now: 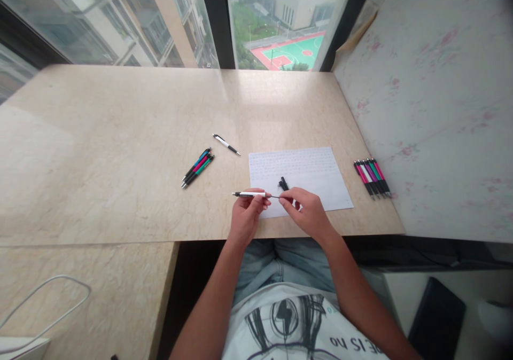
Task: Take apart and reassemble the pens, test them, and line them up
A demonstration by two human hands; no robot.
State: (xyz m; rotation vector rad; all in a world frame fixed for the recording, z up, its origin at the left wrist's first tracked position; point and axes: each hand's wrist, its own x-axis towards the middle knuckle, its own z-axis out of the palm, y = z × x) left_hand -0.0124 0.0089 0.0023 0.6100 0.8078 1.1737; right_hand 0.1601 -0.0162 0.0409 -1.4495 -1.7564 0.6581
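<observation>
My left hand (246,213) is closed around a white pen barrel (250,194) with a black clip end pointing left. From the barrel's right end a thin dark pen refill (275,196) sticks out. The fingertips of my right hand (306,208) pinch the far end of that refill, over the lower part of a written sheet of paper (304,165). Just beyond my right fingers lie small black pen parts (284,183); their exact kind is hard to make out.
A white and black pen (226,145) lies left of the sheet. Beside it is a bunch of several coloured pens (197,169). Another row of several pens (372,178) sits near the wall at the right. The table (120,151) ends at a window behind.
</observation>
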